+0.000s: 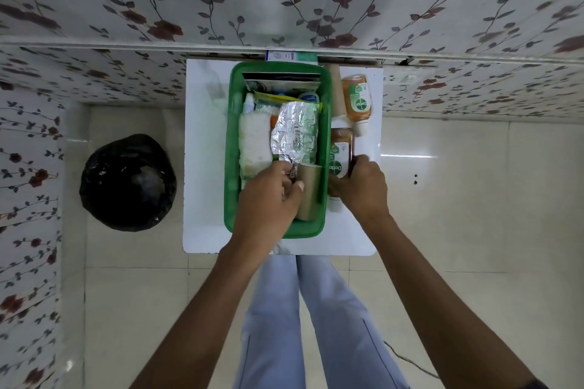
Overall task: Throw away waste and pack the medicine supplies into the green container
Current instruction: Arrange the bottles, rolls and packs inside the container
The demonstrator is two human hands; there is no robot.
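The green container point(232, 148) stands on a small white table point(202, 136), filled with foil blister packs point(295, 133), a white gauze pack point(254, 144), a small white bottle point(248, 103) and flat boxes at its far end. My left hand point(268, 199) reaches into its near end, fingers closed on a brown roll point(309, 193). My right hand point(358, 185) grips a Dettol bottle point(341, 151) lying just right of the container. A second Dettol bottle point(357, 98) lies further back on the table.
A bin lined with a black bag point(128, 181) stands on the tiled floor left of the table. A brown cardboard tube point(336, 88) lies between the container and the far bottle. A small box point(290, 56) sits behind the container against the floral wall.
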